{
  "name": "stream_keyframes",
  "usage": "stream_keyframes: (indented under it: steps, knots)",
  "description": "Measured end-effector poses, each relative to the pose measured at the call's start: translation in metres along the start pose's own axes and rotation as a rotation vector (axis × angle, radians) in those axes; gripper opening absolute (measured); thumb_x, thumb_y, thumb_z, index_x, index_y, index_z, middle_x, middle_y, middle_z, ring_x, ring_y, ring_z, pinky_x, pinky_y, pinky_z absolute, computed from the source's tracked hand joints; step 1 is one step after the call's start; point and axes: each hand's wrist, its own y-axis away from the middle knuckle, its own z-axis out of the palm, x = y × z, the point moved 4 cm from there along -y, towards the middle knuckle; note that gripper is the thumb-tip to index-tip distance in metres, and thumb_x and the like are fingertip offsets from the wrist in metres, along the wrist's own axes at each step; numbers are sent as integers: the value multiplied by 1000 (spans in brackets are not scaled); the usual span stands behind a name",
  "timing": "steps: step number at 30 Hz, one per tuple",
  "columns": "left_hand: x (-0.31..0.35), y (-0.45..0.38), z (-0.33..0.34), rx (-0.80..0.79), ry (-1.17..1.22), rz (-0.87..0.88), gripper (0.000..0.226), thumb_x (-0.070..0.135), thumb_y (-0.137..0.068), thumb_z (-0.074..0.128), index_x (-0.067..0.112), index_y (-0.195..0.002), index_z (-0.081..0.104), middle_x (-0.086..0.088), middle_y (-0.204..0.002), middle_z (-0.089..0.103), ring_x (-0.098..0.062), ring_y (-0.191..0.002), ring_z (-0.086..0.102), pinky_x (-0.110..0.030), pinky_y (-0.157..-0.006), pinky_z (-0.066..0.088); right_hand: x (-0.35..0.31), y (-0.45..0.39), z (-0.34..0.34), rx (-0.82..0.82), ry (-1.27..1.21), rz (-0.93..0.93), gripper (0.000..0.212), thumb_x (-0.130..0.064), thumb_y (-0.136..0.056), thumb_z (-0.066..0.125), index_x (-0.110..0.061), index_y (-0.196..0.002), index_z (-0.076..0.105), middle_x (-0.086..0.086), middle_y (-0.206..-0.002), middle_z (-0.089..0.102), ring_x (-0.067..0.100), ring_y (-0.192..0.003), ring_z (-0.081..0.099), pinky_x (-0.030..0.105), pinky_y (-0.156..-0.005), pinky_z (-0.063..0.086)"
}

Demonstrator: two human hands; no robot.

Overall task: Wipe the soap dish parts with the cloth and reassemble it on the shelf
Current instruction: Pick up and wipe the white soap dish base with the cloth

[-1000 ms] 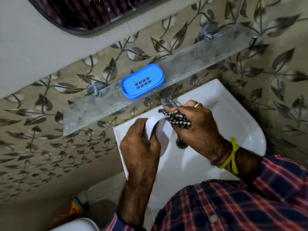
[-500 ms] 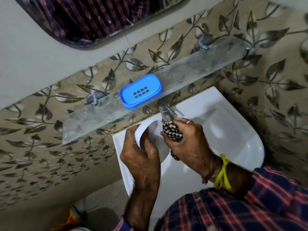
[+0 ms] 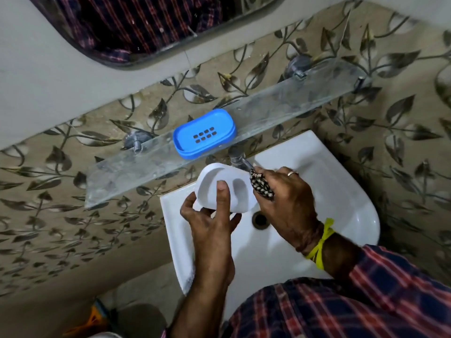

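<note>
The blue slotted soap dish tray (image 3: 204, 133) lies on the glass shelf (image 3: 136, 167) above the basin. My left hand (image 3: 210, 215) holds the white soap dish base (image 3: 225, 191) over the basin, its hollow side facing up, thumb pressed inside it. My right hand (image 3: 285, 201) grips the bunched black-and-white checked cloth (image 3: 261, 185) against the base's right end. Most of the cloth is hidden inside my fist.
A white wash basin (image 3: 341, 211) with a drain hole (image 3: 260, 219) sits below the shelf. A metal tap (image 3: 238, 158) pokes out just behind the base. A mirror (image 3: 146, 28) hangs above on the leaf-patterned wall. Something orange (image 3: 94, 320) lies on the floor at lower left.
My left hand has turned the white base so its hollow side now faces up and lifted it toward the shelf. My right hand with the cloth has shifted to the base's right end.
</note>
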Motion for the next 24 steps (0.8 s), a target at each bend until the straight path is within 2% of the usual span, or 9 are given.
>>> stream_keyframes:
  steps: [4,8,10,12,16,18,20,22,24]
  knots:
    - [2,-13,7,74,63,-132,104,74,-58,78,22,-139,41,-3,-130,63,-24,-112,69,-43,-88,60,-12,7,-3,68,17,-158,31,4,-77,78,6,-107,73,16,-101,78,37,-80,72,41,-75,61]
    - [-3,-24,6,119,183,-235,75,60,-84,67,14,-140,45,-16,-136,59,-31,-112,69,-42,-82,62,-17,17,-3,91,-70,-267,24,8,-85,67,8,-109,72,18,-115,73,32,-93,71,43,-80,59]
    - [-8,-25,3,85,237,-274,59,58,-90,58,13,-129,56,-18,-124,69,-30,-102,73,-40,-76,63,-14,24,-3,52,-166,-333,26,5,-92,61,6,-117,69,18,-126,68,33,-95,70,42,-84,56]
    - [-11,-25,1,41,284,-318,49,60,-91,54,16,-111,63,-11,-98,78,-24,-81,76,-37,-67,62,-9,33,-3,-14,-255,-395,33,6,-90,66,2,-124,67,14,-135,63,30,-99,67,38,-89,53]
    - [-11,-30,-6,-53,414,-346,46,57,-91,56,14,-103,63,-7,-84,72,-21,-73,73,-34,-65,62,8,42,-4,-168,-315,-478,37,7,-91,63,-3,-127,66,10,-139,60,27,-106,64,35,-95,50]
    - [-9,-34,-10,-131,452,-332,43,53,-91,57,13,-105,66,-11,-93,69,-26,-88,72,-41,-79,62,18,36,-5,-198,-329,-378,40,10,-88,61,-7,-124,68,7,-134,65,28,-104,66,37,-97,50]
    - [-14,-35,-12,-232,443,-367,44,49,-93,54,12,-113,66,-15,-112,60,-33,-109,58,-50,-105,45,28,20,-8,-139,-463,-78,44,17,-79,71,-8,-116,71,6,-120,71,27,-104,70,49,-94,55]
    - [-26,-32,-13,-288,397,-416,48,48,-95,48,12,-118,70,-16,-119,62,-33,-110,57,-51,-108,40,27,0,-11,-68,-591,176,36,11,-78,77,-5,-110,73,1,-108,74,14,-99,73,45,-92,58]
    - [-38,-29,-9,-346,343,-443,48,48,-95,44,18,-114,76,-13,-117,69,-28,-101,66,-46,-96,53,15,-14,-9,-124,-643,243,30,3,-79,79,-4,-109,75,-1,-102,77,6,-94,73,34,-91,59]
